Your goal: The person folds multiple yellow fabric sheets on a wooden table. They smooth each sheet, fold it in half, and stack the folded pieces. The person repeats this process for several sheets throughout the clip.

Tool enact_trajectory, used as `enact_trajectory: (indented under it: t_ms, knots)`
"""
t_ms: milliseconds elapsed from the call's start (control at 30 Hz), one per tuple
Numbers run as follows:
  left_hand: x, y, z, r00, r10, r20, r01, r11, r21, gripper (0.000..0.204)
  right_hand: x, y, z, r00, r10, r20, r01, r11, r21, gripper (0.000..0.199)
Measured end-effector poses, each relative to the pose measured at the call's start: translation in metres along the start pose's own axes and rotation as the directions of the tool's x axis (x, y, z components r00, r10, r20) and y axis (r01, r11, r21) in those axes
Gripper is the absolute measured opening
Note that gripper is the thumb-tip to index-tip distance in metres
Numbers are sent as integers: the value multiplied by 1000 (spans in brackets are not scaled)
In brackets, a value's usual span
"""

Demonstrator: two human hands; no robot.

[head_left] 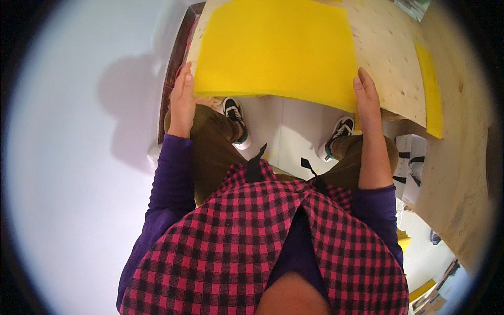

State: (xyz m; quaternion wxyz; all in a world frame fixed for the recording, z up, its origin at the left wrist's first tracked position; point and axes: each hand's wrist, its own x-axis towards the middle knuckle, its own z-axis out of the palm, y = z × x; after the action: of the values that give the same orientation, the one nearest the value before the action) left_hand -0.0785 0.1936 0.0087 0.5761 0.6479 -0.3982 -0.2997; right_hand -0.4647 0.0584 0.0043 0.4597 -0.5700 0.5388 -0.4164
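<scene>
A large yellow sheet [275, 47] lay flat on a pale wooden table [391, 58], its near edge hanging a little past the table's front edge toward the person. The sheet was bright, plain yellow, smooth and roughly rectangular, with no print or marks showing; its near edge curved slightly in the wide lens and looked soft and thin, like foam or felt, though which could not be told.

The left hand [182, 97] gripped the sheet's near left corner. Its fingers were held close together and lay along the sheet's left edge, the fingertips touching the yellow material; whether the thumb was tucked beneath could not be told. The right hand [367, 97] held the near right corner in the same way, fingers pressed together and pointing away from the body, the side of the hand against the sheet's edge.

A second narrow yellow strip [431, 89] lay on the table to the right, apart from the big sheet. Below the hands, brown trousers [210, 142] and two black-and-white shoes [234, 118] stood on a white floor [79, 157]. The person wore a red-and-black checked shirt [236, 247] over purple sleeves [170, 184]. Some white paper with black marks [412, 163] sat at the right, beside the table's edge.
</scene>
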Motion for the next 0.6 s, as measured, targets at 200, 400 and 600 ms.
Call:
enact_trajectory:
  t_ms: [200,400,600]
  knots:
    - [-6,4,2,971,178,160,-197,974,114,40,2,-10,8,999,-34,22,34,999,-4,60]
    - [-10,9,3,947,231,223,-283,929,241,64,15,-6,12,999,-52,2,52,999,-10,56]
    - [1,5,-3,905,285,317,-414,767,491,71,24,11,16,994,-112,-15,110,992,-58,63]
